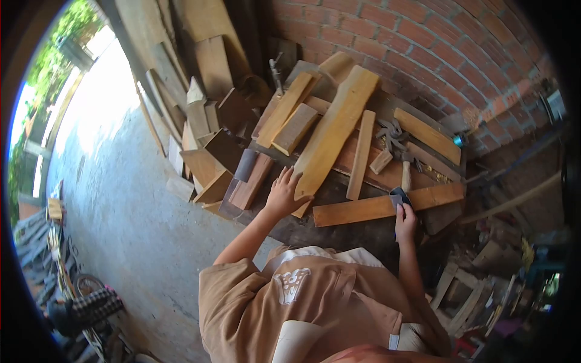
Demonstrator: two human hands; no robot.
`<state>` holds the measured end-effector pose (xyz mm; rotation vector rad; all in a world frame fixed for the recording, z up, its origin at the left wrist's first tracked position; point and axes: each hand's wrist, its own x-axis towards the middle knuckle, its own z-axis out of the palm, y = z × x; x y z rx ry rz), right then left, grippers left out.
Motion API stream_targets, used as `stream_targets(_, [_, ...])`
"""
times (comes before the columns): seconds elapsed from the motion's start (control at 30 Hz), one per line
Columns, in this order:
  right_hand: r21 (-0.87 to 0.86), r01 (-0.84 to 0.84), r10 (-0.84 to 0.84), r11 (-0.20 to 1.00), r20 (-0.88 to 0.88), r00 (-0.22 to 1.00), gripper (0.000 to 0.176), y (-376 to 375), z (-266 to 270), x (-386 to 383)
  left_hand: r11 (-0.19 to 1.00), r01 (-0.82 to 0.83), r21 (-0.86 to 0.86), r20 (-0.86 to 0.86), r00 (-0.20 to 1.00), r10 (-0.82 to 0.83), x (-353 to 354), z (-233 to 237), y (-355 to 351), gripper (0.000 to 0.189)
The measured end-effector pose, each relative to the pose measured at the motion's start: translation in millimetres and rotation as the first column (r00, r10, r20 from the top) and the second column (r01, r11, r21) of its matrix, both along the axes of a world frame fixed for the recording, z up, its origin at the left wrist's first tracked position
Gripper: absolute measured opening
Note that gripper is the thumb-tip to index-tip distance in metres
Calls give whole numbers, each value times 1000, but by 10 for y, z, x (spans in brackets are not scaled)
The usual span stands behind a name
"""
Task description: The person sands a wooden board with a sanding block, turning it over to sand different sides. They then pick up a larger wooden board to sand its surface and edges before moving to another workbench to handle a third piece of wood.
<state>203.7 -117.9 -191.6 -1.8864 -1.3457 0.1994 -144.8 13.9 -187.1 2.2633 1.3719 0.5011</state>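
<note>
My left hand [284,190] rests at the near end of a long yellowish board [336,127], fingers spread along its edge and thumb apart. My right hand [406,221] is closed on a folded dark sheet of sandpaper [400,196], which sits at the upper edge of a reddish-brown wooden strip [357,212]. That strip lies crosswise along the near side of the workbench [275,228]. Just beyond the right hand lies a tool with a wooden handle [406,175]. A narrow wooden slat [362,154] lies between the long board and the tools.
Wood blocks [295,129] and a grey sheet on a block [245,165] lie on the bench's left. Metal clamps or pliers [392,134] sit among shavings at right. Offcuts [206,163] lean at left, a brick wall [417,48] stands behind, and clutter [469,296] fills the lower right.
</note>
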Motion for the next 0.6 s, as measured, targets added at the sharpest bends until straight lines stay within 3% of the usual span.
stream_targets(0.13, [7, 135, -135, 991, -26, 990, 20, -208, 138, 104, 973, 228, -40, -234, 944, -231, 207, 43, -168, 97])
stream_targets(0.3, [25, 299, -298, 954, -41, 954, 21, -701, 74, 315, 856, 516, -34, -220, 831, -510, 627, 57, -290, 103])
stream_targets(0.37, [11, 357, -357, 934, -12, 934, 21, -875, 121, 305, 803, 579, -141, -74, 803, -592, 783, -93, -344, 100])
stream_targets(0.43, [40, 382, -381, 923, -37, 924, 22, -1034, 186, 281, 801, 597, -54, -72, 797, -599, 902, -260, -436, 95])
stream_targets(0.5, [76, 411, -406, 909, -71, 911, 22, -1176, 140, 285, 899, 428, -97, -131, 890, -438, 993, -396, -481, 94])
stream_targets(0.53, [41, 441, -437, 896, -86, 895, 23, -1234, 129, 282, 919, 393, -12, -113, 913, -392, 1001, -405, -500, 93])
stream_targets(0.6, [58, 458, -449, 887, -117, 886, 23, -1331, 92, 293, 913, 402, -69, -87, 909, -407, 984, -297, -521, 94])
